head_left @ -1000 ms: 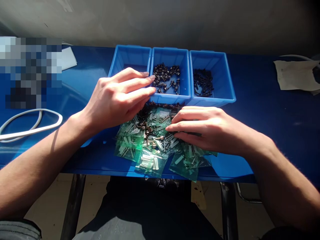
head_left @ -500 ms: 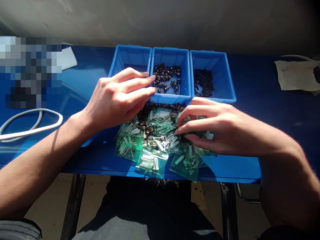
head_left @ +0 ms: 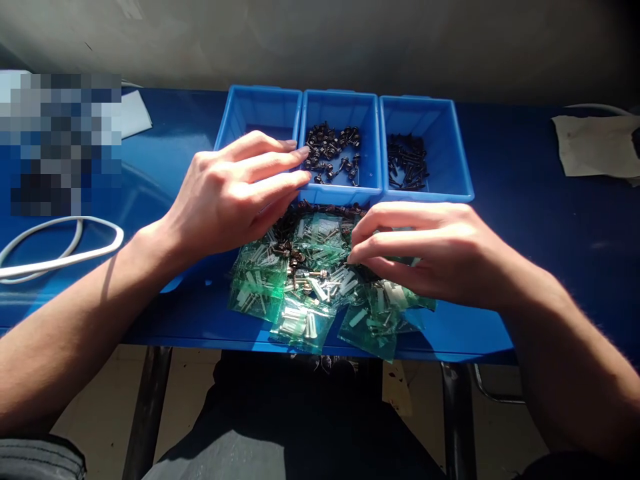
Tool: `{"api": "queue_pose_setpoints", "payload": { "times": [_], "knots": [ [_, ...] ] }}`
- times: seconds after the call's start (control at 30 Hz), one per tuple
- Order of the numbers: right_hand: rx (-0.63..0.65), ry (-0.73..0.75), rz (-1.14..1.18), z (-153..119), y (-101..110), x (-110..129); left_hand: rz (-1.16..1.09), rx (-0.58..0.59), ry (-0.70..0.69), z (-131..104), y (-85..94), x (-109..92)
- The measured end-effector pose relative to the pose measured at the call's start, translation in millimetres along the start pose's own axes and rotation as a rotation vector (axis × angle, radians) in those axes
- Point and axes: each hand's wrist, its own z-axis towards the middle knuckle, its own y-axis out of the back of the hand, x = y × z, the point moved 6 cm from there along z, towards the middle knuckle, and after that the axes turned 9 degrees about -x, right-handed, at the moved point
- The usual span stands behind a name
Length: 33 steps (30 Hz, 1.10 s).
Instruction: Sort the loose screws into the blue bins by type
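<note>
My left hand [head_left: 235, 190] lies with its fingers stretched out over the front corner where the left blue bin [head_left: 265, 110] meets the middle blue bin [head_left: 343, 193]. Nothing shows in its grasp. My right hand [head_left: 425, 250] is above the pile, fingers bent and fingertips drawn together at the loose screws; what they pinch, if anything, is hidden. Under and between both hands lie green-tinted clear packets [head_left: 303, 323] of screws and white wall plugs, with loose dark screws [head_left: 295, 257] among them. Dark washer-head screws [head_left: 327, 143] sit in the middle bin.
Thin dark screws [head_left: 407, 160] lie in the right blue bin [head_left: 463, 153]. A white cable loop [head_left: 100, 250] is at the left of the blue table [head_left: 190, 320], near a blurred-out patch. Brown paper [head_left: 595, 147] lies far right. A grey wall rises behind the bins.
My right hand has shifted slightly left, and its fingertips have drawn closer together over the pile. The left hand keeps its place at the bins. The view has tilted a little.
</note>
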Motion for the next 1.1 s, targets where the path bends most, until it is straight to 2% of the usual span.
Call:
{"api": "queue_pose_setpoints", "payload": {
  "times": [0.1,0.23,0.37,0.43,0.57,0.63,0.7,0.77,0.83,0.87,0.97,1.1],
  "knots": [
    [-0.112,-0.103,0.121,6,10,4,0.006,0.010,0.020,0,-0.8,1],
    [-0.314,-0.317,0.252,10,20,-1,0.016,0.050,0.069,0,-2.5,3],
    [-0.662,-0.511,0.138,-4,31,-22,0.004,0.016,0.022,1,0.4,0],
    [-0.726,-0.544,0.056,-11,33,-26,0.008,0.012,0.018,1,1.0,0],
    [-0.657,-0.599,-0.151,-13,37,-18,0.013,0.053,0.067,0,-1.3,3],
    [-0.591,-0.534,-0.181,-8,39,-9,0.005,0.052,0.070,-1,-1.7,4],
    [-0.394,-0.326,-0.064,2,31,0,-0.002,0.014,0.036,0,-0.1,2],
    [-0.122,-0.100,0.047,7,15,7,-0.001,-0.014,0.014,0,1.1,2],
    [0.076,0.024,0.002,4,0,8,0.009,0.006,0.027,0,0.1,2],
    [0.123,0.050,-0.061,3,-6,6,0.012,0.026,0.037,-1,-0.9,3],
    [0.121,0.099,-0.179,1,-14,8,0.014,0.047,0.043,0,-1.9,2],
    [-0.037,0.061,-0.106,4,-7,15,0.011,-0.007,0.008,2,0.8,-2]
  ]
}}
